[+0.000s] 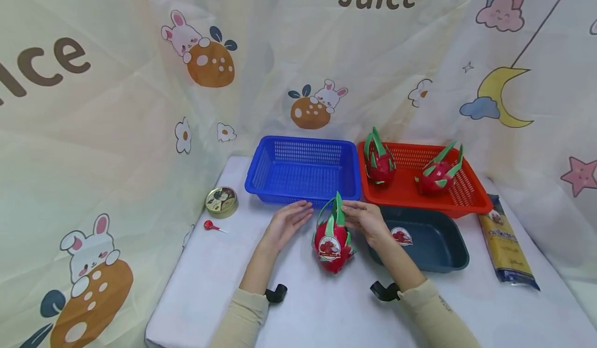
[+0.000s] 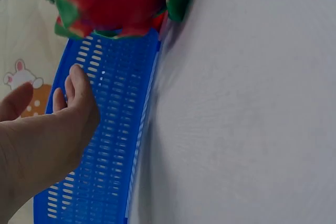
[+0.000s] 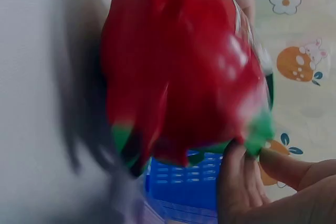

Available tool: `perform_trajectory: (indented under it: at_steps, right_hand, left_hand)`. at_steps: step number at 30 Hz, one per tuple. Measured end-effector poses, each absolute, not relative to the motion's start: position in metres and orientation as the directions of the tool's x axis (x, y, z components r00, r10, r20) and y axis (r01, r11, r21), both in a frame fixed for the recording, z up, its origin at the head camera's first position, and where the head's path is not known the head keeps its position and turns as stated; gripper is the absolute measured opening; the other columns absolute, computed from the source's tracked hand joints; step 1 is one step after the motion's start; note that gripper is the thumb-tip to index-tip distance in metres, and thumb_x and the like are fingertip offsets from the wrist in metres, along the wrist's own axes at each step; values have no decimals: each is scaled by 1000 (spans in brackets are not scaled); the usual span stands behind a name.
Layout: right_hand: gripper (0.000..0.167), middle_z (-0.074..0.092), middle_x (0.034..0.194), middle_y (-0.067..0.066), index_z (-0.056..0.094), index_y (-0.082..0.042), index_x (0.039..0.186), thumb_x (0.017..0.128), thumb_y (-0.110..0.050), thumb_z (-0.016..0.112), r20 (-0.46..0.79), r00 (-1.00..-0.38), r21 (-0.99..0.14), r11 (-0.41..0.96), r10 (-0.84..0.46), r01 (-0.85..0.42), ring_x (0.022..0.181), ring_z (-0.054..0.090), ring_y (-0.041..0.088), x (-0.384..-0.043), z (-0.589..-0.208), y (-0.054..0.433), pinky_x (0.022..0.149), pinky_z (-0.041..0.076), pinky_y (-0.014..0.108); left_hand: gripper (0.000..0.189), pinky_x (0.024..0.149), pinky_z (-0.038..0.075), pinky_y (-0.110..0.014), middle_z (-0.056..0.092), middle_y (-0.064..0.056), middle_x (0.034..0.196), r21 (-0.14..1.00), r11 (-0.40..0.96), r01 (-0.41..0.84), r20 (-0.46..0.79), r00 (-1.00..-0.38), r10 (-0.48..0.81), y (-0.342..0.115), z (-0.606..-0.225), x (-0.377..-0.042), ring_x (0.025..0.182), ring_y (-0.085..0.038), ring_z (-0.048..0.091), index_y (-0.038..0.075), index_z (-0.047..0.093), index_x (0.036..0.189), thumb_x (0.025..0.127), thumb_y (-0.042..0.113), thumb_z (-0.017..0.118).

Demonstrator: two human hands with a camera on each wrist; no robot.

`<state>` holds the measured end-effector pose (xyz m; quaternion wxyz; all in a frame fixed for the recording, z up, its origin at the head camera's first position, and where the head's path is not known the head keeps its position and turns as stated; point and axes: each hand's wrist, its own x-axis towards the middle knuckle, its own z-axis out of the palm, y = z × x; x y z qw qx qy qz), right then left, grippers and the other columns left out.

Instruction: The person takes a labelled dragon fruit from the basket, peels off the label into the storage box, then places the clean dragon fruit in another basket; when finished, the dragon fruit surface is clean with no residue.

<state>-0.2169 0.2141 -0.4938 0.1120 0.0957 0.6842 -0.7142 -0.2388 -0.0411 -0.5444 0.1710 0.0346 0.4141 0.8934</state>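
Observation:
A red dragon fruit [image 1: 332, 255] with green leaf tips and a round white label hangs between the two hands, in front of the blue basket. My right hand [image 1: 368, 221] pinches one of its green leaves between thumb and fingers. In the right wrist view the fruit [image 3: 178, 66] fills the middle, blurred, with the right fingertips [image 3: 239, 156] at its leafy end. To the fruit's left, my left hand [image 1: 288, 226] is held with fingers extended and nothing in it. The left wrist view shows that hand [image 2: 58, 124] apart from the fruit [image 2: 115, 3], overlapping the blue basket.
A blue basket [image 1: 303, 199] stands at the back. Beside it, a red basket [image 1: 410, 199] holds two more dragon fruits [image 1: 436, 177]. A dark tray [image 1: 431, 244] with a round sticker, a yellow packet [image 1: 508, 244], a gold tin [image 1: 221, 203] and a red-headed lollipop-like item [image 1: 210, 225] lie around.

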Motion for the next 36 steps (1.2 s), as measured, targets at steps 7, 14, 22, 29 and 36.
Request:
perform_trajectory:
  at_steps: [7, 14, 22, 29, 36]
  right_hand:
    - [37, 76, 117, 15, 68, 1, 133, 103, -21, 69, -211, -977, -970, 121, 21, 212, 102, 76, 22, -213, -495, 213, 90, 62, 35]
    - [35, 71, 129, 15, 69, -6, 133, 103, -24, 69, -76, -993, -953, 287, 88, 98, 117, 69, 31, -193, -487, 225, 103, 56, 45]
    - [26, 74, 121, 17, 71, -1, 128, 104, -12, 65, -4, -999, -952, 306, -54, -13, 110, 73, 33, -166, -486, 238, 93, 61, 38]
    - [30, 73, 122, 20, 68, 2, 132, 104, -9, 65, -42, -986, -956, 295, -159, -7, 109, 73, 35, -154, -484, 240, 95, 60, 45]
    - [24, 74, 116, 18, 73, 1, 124, 102, -8, 67, -46, -988, -936, 352, -146, -8, 105, 72, 33, -149, -492, 243, 90, 62, 40]
  left_hand:
    - [43, 119, 39, -53, 50, -35, 148, 841, -487, -236, -33, -920, 389, -40, -540, -239, 137, -45, 53, -19, 43, 146, 106, -1, 48]
    - [42, 115, 45, -47, 55, -33, 144, 878, -431, -206, -16, -914, 405, -30, -533, -238, 128, -35, 63, -15, 48, 144, 104, -3, 53]
    - [50, 105, 54, -34, 58, -30, 143, 921, -333, -204, -63, -919, 388, -26, -530, -233, 116, -22, 70, -9, 52, 143, 96, -4, 66]
    - [53, 101, 56, -32, 59, -24, 144, 954, -250, -165, -45, -905, 424, -16, -528, -234, 114, -20, 68, -2, 54, 145, 95, 1, 72]
    - [51, 95, 59, -33, 61, -29, 139, 968, -189, -166, -78, -912, 403, -9, -530, -230, 106, -19, 72, -3, 57, 141, 92, -2, 75]
